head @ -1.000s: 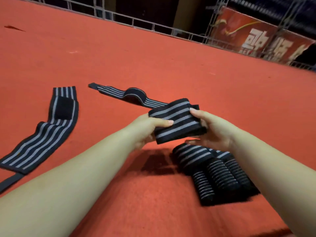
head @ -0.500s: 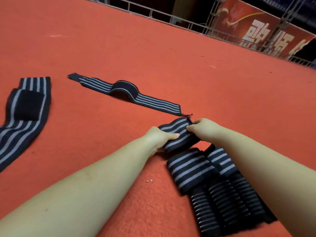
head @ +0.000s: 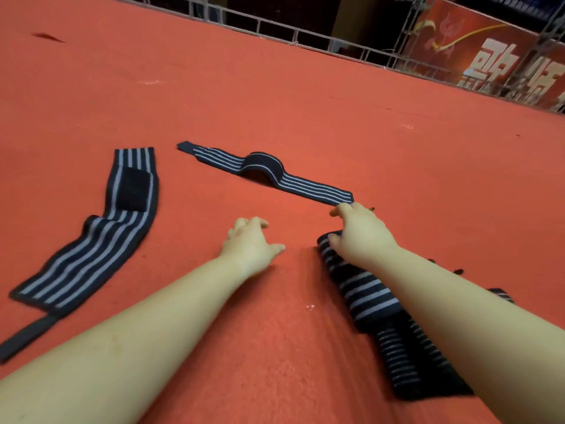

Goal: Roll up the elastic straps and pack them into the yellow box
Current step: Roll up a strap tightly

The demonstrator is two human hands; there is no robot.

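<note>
Red carpet [head: 275,102] fills the whole floor in front of you, running up to a metal railing [head: 305,32] at twelve o'clock and a red banner [head: 489,62] at one o'clock. Your right hand [head: 360,237] is out at about two o'clock from centre, fingertips touching the near end of the long strap [head: 266,172], the black one with grey stripes that runs away toward eleven o'clock with a hump in its middle. Whether you have that end pinched or are only touching it, I cannot tell; the fingers are bent down over it. Your left hand [head: 250,243] sits near the centre, low over the carpet, fingers loosely curled and holding nothing, thumb pointing off toward three o'clock. Under your right wrist and forearm, from three down to five o'clock, the rolled straps [head: 367,292] lie packed side by side on the carpet, touching each other. Over at nine o'clock the wide strap [head: 97,234] lies flat and unrolled, curving, with a dark patch near its far end and a thin black tab trailing to eight o'clock. The yellow box is out of view.
</note>
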